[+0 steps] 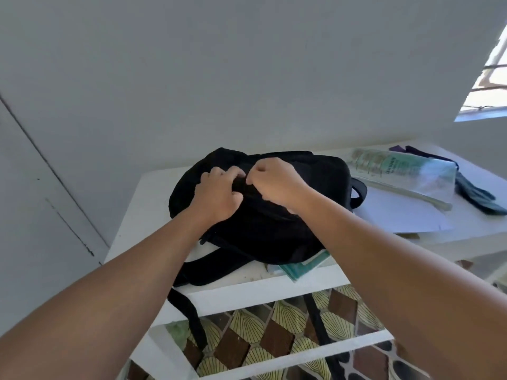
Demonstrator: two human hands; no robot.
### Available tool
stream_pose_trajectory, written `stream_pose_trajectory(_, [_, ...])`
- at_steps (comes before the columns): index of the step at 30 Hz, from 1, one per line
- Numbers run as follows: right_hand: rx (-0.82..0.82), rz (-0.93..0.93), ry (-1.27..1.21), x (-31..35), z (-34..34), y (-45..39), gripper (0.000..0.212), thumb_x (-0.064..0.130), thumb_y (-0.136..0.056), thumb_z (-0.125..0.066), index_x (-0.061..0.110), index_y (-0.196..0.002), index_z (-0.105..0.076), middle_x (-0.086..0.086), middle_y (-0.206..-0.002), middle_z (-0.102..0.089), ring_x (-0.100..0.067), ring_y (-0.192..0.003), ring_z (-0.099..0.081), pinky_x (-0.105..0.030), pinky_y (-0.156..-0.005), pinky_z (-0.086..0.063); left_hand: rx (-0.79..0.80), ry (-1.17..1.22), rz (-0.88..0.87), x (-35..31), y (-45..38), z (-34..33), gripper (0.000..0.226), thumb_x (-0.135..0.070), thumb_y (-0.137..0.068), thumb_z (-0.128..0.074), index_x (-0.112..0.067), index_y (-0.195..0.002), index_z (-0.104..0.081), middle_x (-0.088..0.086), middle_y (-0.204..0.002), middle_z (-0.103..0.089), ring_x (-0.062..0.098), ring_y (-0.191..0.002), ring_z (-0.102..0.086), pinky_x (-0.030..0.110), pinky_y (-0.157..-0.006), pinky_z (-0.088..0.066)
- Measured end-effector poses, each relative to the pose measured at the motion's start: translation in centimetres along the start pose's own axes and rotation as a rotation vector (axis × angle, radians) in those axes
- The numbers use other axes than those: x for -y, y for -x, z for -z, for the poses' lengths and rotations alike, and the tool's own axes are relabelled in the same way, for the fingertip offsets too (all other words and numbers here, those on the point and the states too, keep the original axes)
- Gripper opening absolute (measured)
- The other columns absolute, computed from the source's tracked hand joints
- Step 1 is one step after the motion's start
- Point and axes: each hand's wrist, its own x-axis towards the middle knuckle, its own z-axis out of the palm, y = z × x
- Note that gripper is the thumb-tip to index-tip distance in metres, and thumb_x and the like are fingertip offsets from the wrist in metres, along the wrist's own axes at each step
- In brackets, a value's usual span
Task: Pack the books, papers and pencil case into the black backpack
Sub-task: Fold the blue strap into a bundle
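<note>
White slatted tabletop [153,193]; soft black backpack [301,187] lying flat, left hand [219,193] and right hand [271,182] both pinching its top fabric.

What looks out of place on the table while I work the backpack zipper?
A teal book is pinned under the near edge of the black backpack and juts over the table edge. One backpack strap hangs off the front. Both hands, left hand and right hand, pinch the bag's top.
</note>
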Motion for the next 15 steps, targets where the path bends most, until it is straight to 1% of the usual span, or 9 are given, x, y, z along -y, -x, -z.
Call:
stream_pose_trajectory(1, [-0.076,-0.003,-0.008,-0.5,1.0,0.2,0.031,0.021,-0.098,-0.048,0.005,-0.105,-0.074,-0.010,-0.091,-0.074,-0.023,-0.072,-0.062,-0.043,-0.074,-0.058,0.002,0.031,-0.042,-1.3,0.2,-0.1,0.049,-0.031,-0.083,-0.058,-0.039,-0.130,-0.051,-0.004,-0.120,-0.052,0.023,-0.113,-0.047,0.046,-0.095,-0.047])
stream_pose_trajectory(3, [-0.191,-0.032,-0.038,-1.7,2.1,0.2,0.030,0.021,-0.096,-0.049,0.005,-0.104,-0.073,-0.013,-0.100,-0.075,-0.030,-0.082,-0.066,-0.046,-0.080,-0.058,0.111,0.095,-0.145,-3.8,0.5,-0.3,0.057,-0.049,-0.077,-0.056,-0.039,-0.133,-0.052,-0.002,-0.127,-0.057,0.027,-0.126,-0.048,0.049,-0.104,-0.045])
stream_pose_trajectory(5, [-0.244,-0.082,-0.059,-2.9,2.8,0.2,0.031,0.021,-0.094,-0.049,0.004,-0.106,-0.072,-0.011,-0.097,-0.076,-0.031,-0.081,-0.065,-0.044,-0.075,-0.056,0.312,0.027,-0.225,-5.8,1.0,-1.0,0.072,-0.075,-0.070,-0.059,-0.042,-0.133,-0.052,-0.003,-0.131,-0.052,0.023,-0.130,-0.042,0.045,-0.110,-0.039])
stream_pose_trajectory(7, [-0.264,-0.099,-0.076,-3.7,3.2,0.3,0.031,0.021,-0.094,-0.049,0.002,-0.108,-0.070,-0.006,-0.086,-0.070,-0.027,-0.072,-0.056,-0.038,-0.065,-0.049,0.411,-0.154,-0.254,-7.2,1.9,-1.9,0.079,-0.082,-0.069,-0.064,-0.043,-0.136,-0.048,-0.001,-0.129,-0.042,0.022,-0.124,-0.034,0.041,-0.106,-0.036])
stream_pose_trajectory(9, [-0.265,-0.100,-0.096,-4.0,3.5,0.3,0.028,0.022,-0.094,-0.051,0.004,-0.107,-0.069,-0.001,-0.082,-0.064,-0.019,-0.070,-0.052,-0.033,-0.063,-0.043,0.341,-0.195,-0.277,-7.6,2.0,-3.1,0.053,-0.066,-0.084,-0.065,-0.040,-0.129,-0.053,0.003,-0.121,-0.042,0.027,-0.117,-0.041,0.044,-0.103,-0.042])
stream_pose_trajectory(10, [-0.269,-0.091,-0.099,-4.0,3.4,0.2,0.027,0.023,-0.095,-0.051,0.006,-0.105,-0.069,0.001,-0.082,-0.064,-0.018,-0.072,-0.053,-0.033,-0.063,-0.043,0.305,-0.141,-0.276,-7.6,1.9,-3.2,0.038,-0.057,-0.091,-0.062,-0.038,-0.123,-0.056,0.003,-0.116,-0.044,0.028,-0.112,-0.047,0.045,-0.100,-0.046])
stream_pose_trajectory(12, [-0.293,-0.053,-0.104,-3.4,3.2,-0.1,0.023,0.028,-0.096,-0.051,0.016,-0.100,-0.069,0.003,-0.091,-0.069,-0.020,-0.085,-0.060,-0.033,-0.069,-0.046,0.232,0.099,-0.184,-7.1,1.5,-3.6,0.023,-0.045,-0.097,-0.055,-0.033,-0.115,-0.058,0.004,-0.107,-0.056,0.027,-0.100,-0.059,0.045,-0.093,-0.052])
stream_pose_trajectory(13, [-0.319,-0.019,-0.095,-2.9,3.0,-0.2,0.020,0.031,-0.096,-0.050,0.023,-0.098,-0.068,0.003,-0.096,-0.069,-0.022,-0.095,-0.060,-0.035,-0.076,-0.046,0.170,0.292,-0.070,-7.0,1.3,-3.3,0.020,-0.041,-0.099,-0.052,-0.029,-0.114,-0.058,0.004,-0.104,-0.062,0.025,-0.097,-0.062,0.043,-0.090,-0.053])
stream_pose_trajectory(15, [-0.423,0.086,-0.053,-1.6,2.6,-0.3,0.018,0.035,-0.098,-0.049,0.030,-0.100,-0.066,0.002,-0.106,-0.063,-0.024,-0.108,-0.050,-0.035,-0.087,-0.039,-0.052,0.722,0.283,-6.8,0.5,-1.8,0.019,-0.030,-0.104,-0.049,-0.019,-0.118,-0.056,0.006,-0.108,-0.066,0.025,-0.103,-0.063,0.038,-0.088,-0.051])
